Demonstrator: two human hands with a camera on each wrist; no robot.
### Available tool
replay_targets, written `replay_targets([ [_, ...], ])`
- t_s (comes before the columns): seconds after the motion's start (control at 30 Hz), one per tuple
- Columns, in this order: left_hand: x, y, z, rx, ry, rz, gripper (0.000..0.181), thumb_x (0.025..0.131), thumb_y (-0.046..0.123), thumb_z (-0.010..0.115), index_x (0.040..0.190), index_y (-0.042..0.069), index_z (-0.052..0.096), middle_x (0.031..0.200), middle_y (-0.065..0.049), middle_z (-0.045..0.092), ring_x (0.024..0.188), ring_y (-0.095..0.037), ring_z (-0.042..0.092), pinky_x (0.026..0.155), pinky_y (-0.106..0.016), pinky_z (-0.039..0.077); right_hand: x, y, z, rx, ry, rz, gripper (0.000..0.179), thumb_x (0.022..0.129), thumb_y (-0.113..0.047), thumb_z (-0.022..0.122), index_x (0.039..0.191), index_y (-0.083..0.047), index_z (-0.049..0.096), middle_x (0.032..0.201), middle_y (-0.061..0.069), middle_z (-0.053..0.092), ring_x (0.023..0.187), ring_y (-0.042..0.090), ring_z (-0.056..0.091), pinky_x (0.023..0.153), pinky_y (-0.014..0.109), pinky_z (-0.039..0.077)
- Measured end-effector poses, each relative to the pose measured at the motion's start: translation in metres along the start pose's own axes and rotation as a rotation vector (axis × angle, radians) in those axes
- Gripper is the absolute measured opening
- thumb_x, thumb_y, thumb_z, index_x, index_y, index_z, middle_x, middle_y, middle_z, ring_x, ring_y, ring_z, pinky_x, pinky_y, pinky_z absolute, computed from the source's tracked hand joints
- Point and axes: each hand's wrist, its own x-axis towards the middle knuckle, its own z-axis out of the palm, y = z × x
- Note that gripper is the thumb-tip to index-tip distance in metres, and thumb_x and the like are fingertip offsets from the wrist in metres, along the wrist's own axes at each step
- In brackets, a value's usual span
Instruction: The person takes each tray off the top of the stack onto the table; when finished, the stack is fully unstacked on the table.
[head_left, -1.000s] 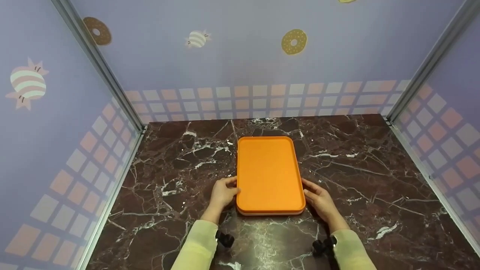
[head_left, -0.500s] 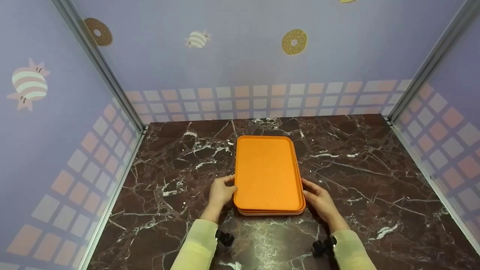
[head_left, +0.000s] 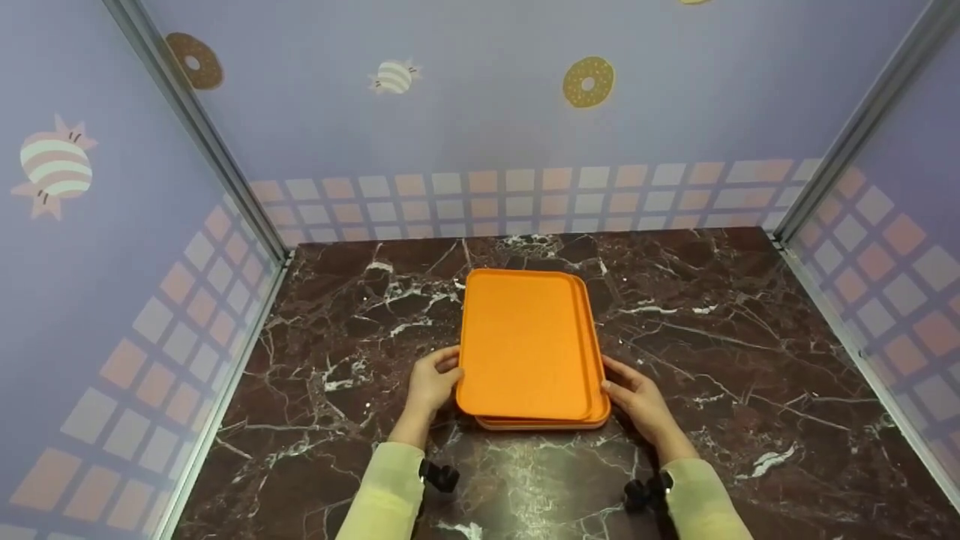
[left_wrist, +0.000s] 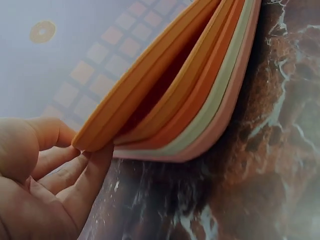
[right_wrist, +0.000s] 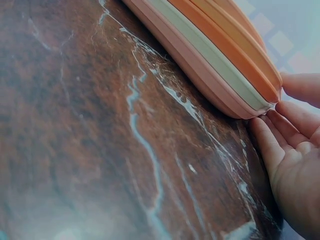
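Left hand [head_left: 433,381] pinches orange rectangular plastic tray [head_left: 525,345] at 8 o'clock; right hand [head_left: 637,399], unclenched, touches orange-green-pink tray stack [right_wrist: 215,56] at 4 o'clock.

Lilac walls [head_left: 480,135] with printed doughnuts [head_left: 574,86], striped sweets [head_left: 56,165] and pink-and-white squares [head_left: 520,181] meet at grey posts [head_left: 861,124] around a white-veined brown tabletop [head_left: 720,367], a cropped yellow print [head_left: 694,1] perhaps another doughnut

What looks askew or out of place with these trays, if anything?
The top tray sits askew: it juts out left past the stack, and the left-wrist view shows a dark gap beneath it. The left hand pinches its edge, so this may be deliberate. I see no damage.
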Motion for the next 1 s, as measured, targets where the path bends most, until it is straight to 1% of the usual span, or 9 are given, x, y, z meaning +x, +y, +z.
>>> replay_targets([
  [0.07,-0.001,-0.004,-0.002,-0.013,0.007,-0.016,0.042,0.092,-0.003,0.066,0.134,0.0,0.067,0.127,-0.026,0.07,0.121,-0.037,0.067,0.088,-0.036,0.063,0.0,0.0,0.0,-0.01,-0.001,0.0,0.059,0.1,-0.001,0.062,0.155,0.003,0.041,0.158,0.027,0.044,0.112,0.001,0.062,0.092,0.016,0.056],
  [0.13,-0.004,-0.008,-0.005,-0.039,0.004,-0.041,0.042,0.095,0.001,0.066,0.136,0.002,0.066,0.129,-0.025,0.069,0.119,-0.035,0.067,0.086,-0.035,0.063,0.001,0.001,-0.001,-0.012,0.001,-0.002,0.059,0.1,-0.002,0.062,0.155,0.004,0.041,0.158,0.027,0.043,0.112,0.0,0.063,0.092,0.016,0.056],
  [0.2,-0.007,-0.012,-0.007,-0.08,-0.012,-0.074,0.042,0.097,0.005,0.066,0.139,0.004,0.064,0.131,-0.024,0.067,0.111,-0.03,0.07,0.08,-0.034,0.064,0.001,0.001,-0.002,-0.01,0.001,-0.007,0.059,0.1,-0.002,0.062,0.155,0.004,0.041,0.158,0.028,0.043,0.112,0.0,0.063,0.093,0.016,0.056],
  [0.3,-0.016,-0.017,-0.01,-0.172,-0.052,-0.126,0.046,0.098,0.01,0.067,0.144,0.004,0.06,0.134,-0.025,0.065,0.097,-0.021,0.073,0.071,-0.033,0.065,0.001,0.001,-0.002,-0.001,-0.01,-0.012,0.059,0.1,-0.001,0.061,0.155,0.005,0.04,0.158,0.029,0.041,0.113,0.0,0.063,0.094,0.016,0.056],
  [0.4,-0.028,-0.021,-0.011,-0.266,-0.093,-0.164,0.053,0.098,0.009,0.067,0.148,0.002,0.054,0.135,-0.027,0.064,0.091,-0.017,0.073,0.073,-0.037,0.066,0.001,0.001,-0.002,0.003,-0.02,-0.009,0.06,0.1,-0.001,0.061,0.156,0.005,0.039,0.159,0.028,0.041,0.114,0.0,0.062,0.094,0.016,0.055],
  [0.5,-0.039,-0.024,-0.012,-0.348,-0.138,-0.162,0.061,0.097,0.005,0.068,0.153,-0.002,0.045,0.136,-0.029,0.063,0.095,-0.016,0.072,0.079,-0.041,0.066,0.001,0.0,-0.001,0.017,-0.02,-0.005,0.059,0.1,0.0,0.061,0.155,0.005,0.04,0.159,0.028,0.042,0.113,0.0,0.063,0.094,0.017,0.055],
  [0.63,-0.052,-0.026,-0.009,-0.434,-0.171,-0.135,0.072,0.095,0.001,0.071,0.157,-0.004,0.036,0.142,-0.031,0.059,0.102,-0.017,0.073,0.087,-0.039,0.065,0.001,0.0,-0.001,0.012,-0.01,-0.01,0.058,0.1,0.0,0.06,0.154,0.004,0.042,0.157,0.028,0.044,0.111,0.0,0.064,0.093,0.017,0.056],
  [0.83,-0.063,-0.03,-0.001,-0.585,-0.142,-0.133,0.075,0.094,-0.003,0.07,0.159,-0.002,0.032,0.157,-0.031,0.043,0.11,-0.016,0.071,0.092,-0.033,0.063,0.001,0.002,0.0,0.009,0.006,-0.016,0.057,0.099,0.001,0.061,0.153,0.005,0.044,0.155,0.028,0.046,0.109,0.001,0.065,0.091,0.018,0.057],
  [1.0,-0.066,-0.034,-0.002,-0.664,-0.113,-0.136,0.075,0.095,-0.004,0.067,0.161,-0.001,0.03,0.161,-0.029,0.038,0.111,-0.016,0.07,0.092,-0.036,0.063,0.0,0.001,0.0,0.022,0.006,-0.029,0.058,0.099,0.0,0.062,0.153,0.007,0.042,0.154,0.029,0.047,0.107,0.003,0.066,0.09,0.018,0.058],
])
